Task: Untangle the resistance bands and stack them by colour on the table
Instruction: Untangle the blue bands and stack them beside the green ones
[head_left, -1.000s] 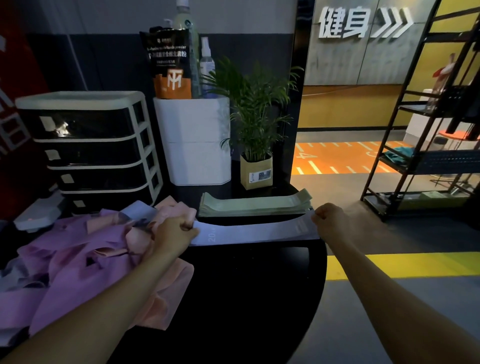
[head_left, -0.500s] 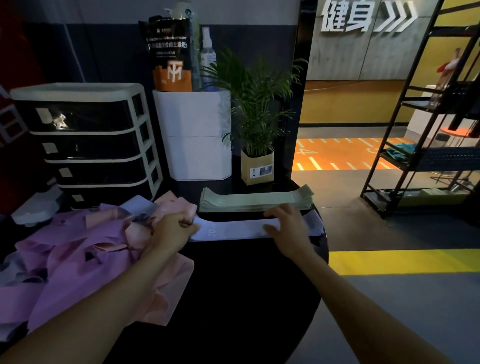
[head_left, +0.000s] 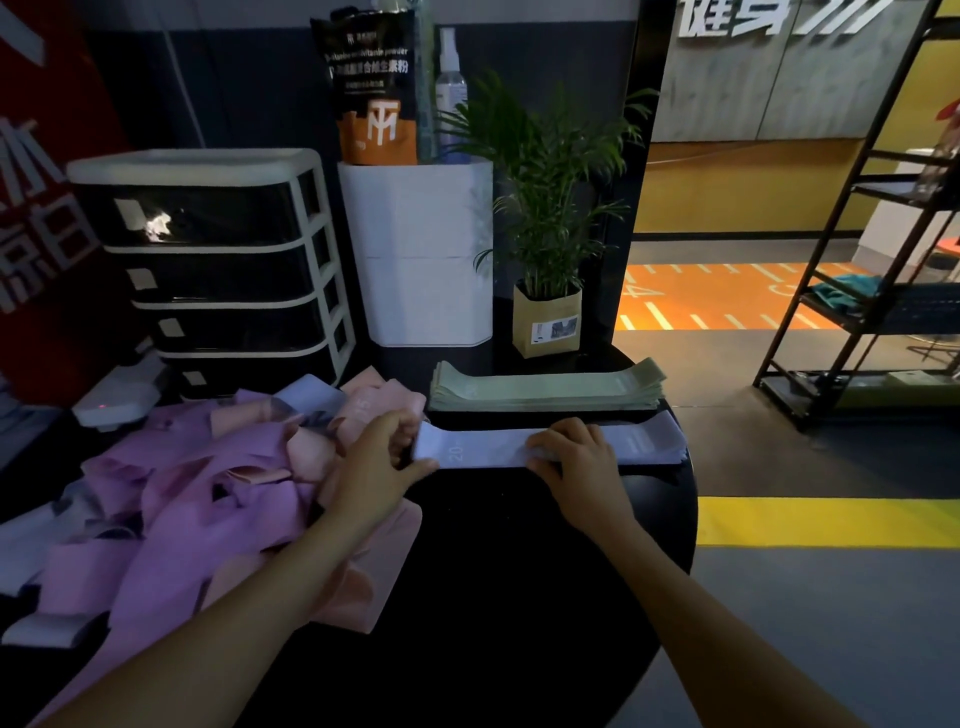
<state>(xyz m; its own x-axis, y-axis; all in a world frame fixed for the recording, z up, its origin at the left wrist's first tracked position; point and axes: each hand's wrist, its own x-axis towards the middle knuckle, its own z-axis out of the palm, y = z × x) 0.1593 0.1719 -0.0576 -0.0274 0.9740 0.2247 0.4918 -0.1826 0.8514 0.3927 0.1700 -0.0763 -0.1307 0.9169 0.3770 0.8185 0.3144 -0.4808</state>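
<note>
A pale lavender band (head_left: 483, 447) marked "20" lies flat on the black round table (head_left: 493, 571), on a stack of the same colour. My left hand (head_left: 379, 457) holds its left end, thumb on top. My right hand (head_left: 576, 457) presses flat on the band toward its right end. Just behind lies a neat stack of green bands (head_left: 545, 387). A tangled heap of purple, pink and lavender bands (head_left: 182, 493) covers the table's left side.
At the back stand a black-and-white drawer unit (head_left: 223, 265), a white container (head_left: 421, 249) with a pouch and spray bottle on top, and a potted plant (head_left: 545, 322). The table's right edge drops to the floor; a black shelf rack (head_left: 872, 291) stands far right.
The band was stretched between both hands; my right hand let go of its end, moved left and now presses flat on the band, which lies on the table.
</note>
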